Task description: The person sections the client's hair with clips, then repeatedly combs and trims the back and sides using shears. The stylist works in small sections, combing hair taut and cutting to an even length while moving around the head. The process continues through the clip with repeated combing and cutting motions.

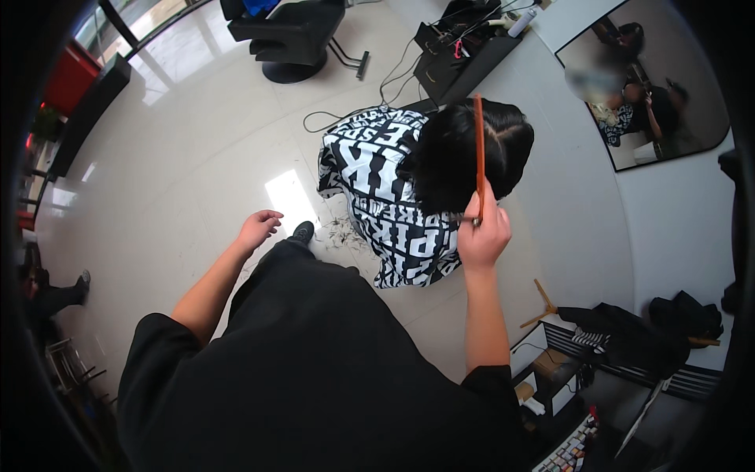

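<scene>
My right hand is closed around a long orange comb, which points up in front of a seated person's black hair. A thin, dark metallic piece, perhaps scissors, sticks out to the left from the same hand; its shape is too small to make out surely. The person wears a black-and-white cape with large printed letters. Off to the left, my left hand hangs in the air with fingers loosely bent and apart, holding nothing and away from the cape.
Cut hair lies on the pale tiled floor beside my shoe. A black salon chair stands at the far side. Cables trail from a black station. A mirror is at right; a cluttered shelf stands lower right.
</scene>
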Action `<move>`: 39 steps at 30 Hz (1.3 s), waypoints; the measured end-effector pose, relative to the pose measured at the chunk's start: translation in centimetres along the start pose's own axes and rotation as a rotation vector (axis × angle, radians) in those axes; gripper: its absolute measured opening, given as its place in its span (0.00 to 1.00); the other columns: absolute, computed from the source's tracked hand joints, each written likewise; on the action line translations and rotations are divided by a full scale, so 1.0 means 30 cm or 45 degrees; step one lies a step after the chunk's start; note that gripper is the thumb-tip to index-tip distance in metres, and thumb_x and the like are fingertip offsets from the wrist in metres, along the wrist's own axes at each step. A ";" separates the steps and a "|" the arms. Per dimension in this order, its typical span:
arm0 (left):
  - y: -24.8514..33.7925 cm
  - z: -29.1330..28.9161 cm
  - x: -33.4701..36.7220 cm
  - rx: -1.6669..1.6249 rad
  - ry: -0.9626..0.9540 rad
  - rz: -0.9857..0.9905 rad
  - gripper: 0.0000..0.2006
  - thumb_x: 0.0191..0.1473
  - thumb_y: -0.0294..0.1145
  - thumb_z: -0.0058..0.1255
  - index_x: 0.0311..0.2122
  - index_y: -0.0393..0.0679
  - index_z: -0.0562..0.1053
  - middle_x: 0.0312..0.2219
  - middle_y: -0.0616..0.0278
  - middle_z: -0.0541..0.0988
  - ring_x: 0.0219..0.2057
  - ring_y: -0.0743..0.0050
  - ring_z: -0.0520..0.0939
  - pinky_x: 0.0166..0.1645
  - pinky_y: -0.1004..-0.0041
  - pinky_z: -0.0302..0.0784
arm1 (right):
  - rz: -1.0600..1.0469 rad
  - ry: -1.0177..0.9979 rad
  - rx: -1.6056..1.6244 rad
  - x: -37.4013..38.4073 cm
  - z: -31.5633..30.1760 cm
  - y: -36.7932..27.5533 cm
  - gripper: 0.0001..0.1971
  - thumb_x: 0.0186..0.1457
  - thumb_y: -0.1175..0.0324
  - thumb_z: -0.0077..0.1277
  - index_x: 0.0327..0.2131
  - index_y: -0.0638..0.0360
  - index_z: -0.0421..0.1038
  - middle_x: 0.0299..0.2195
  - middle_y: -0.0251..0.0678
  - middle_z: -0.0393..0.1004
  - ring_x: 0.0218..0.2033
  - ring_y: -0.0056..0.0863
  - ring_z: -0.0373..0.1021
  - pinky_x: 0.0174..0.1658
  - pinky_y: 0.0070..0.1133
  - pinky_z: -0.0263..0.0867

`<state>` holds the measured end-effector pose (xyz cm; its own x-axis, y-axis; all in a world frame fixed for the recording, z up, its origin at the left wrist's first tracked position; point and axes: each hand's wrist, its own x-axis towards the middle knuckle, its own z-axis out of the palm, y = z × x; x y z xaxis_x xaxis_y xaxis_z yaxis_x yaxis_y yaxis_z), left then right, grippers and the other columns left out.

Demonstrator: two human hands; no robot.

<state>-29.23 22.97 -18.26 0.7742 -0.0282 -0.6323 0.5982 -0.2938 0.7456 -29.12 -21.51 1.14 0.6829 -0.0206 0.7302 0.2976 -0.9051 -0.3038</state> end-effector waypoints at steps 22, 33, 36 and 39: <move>0.099 -0.122 0.785 0.087 -0.561 0.019 0.11 0.62 0.32 0.47 0.45 0.46 0.79 0.33 0.68 0.80 0.32 0.80 0.77 0.39 0.77 0.73 | 0.421 -0.471 -0.886 -0.070 0.236 -0.284 0.25 0.53 0.77 0.53 0.57 0.59 0.72 0.24 0.32 0.75 0.19 0.30 0.68 0.27 0.25 0.62; 0.132 -0.136 0.821 0.116 -0.696 0.005 0.10 0.64 0.34 0.47 0.45 0.47 0.78 0.33 0.69 0.80 0.33 0.80 0.77 0.39 0.77 0.73 | 0.381 -0.554 -0.576 -0.064 0.374 -0.491 0.28 0.44 0.77 0.56 0.53 0.52 0.75 0.22 0.28 0.72 0.21 0.25 0.70 0.30 0.22 0.62; 0.139 -0.152 0.840 0.128 -0.633 -0.024 0.11 0.64 0.34 0.46 0.45 0.47 0.79 0.34 0.68 0.80 0.33 0.80 0.77 0.39 0.76 0.74 | 0.529 -0.341 -0.758 0.006 0.271 -0.423 0.26 0.47 0.77 0.55 0.53 0.52 0.75 0.21 0.28 0.72 0.22 0.26 0.70 0.30 0.24 0.62; 0.170 -0.117 0.851 0.126 -0.689 0.011 0.11 0.64 0.34 0.45 0.45 0.47 0.79 0.34 0.67 0.80 0.33 0.79 0.77 0.39 0.76 0.74 | 0.479 -0.556 -0.885 -0.116 0.282 -0.312 0.28 0.48 0.75 0.55 0.56 0.49 0.73 0.25 0.29 0.71 0.24 0.30 0.68 0.32 0.28 0.63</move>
<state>-5.70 24.10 -29.87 0.5466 -0.5108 -0.6636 0.5499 -0.3788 0.7444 -28.64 -9.38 -3.75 0.8883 -0.3323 0.3171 -0.3702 -0.9266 0.0660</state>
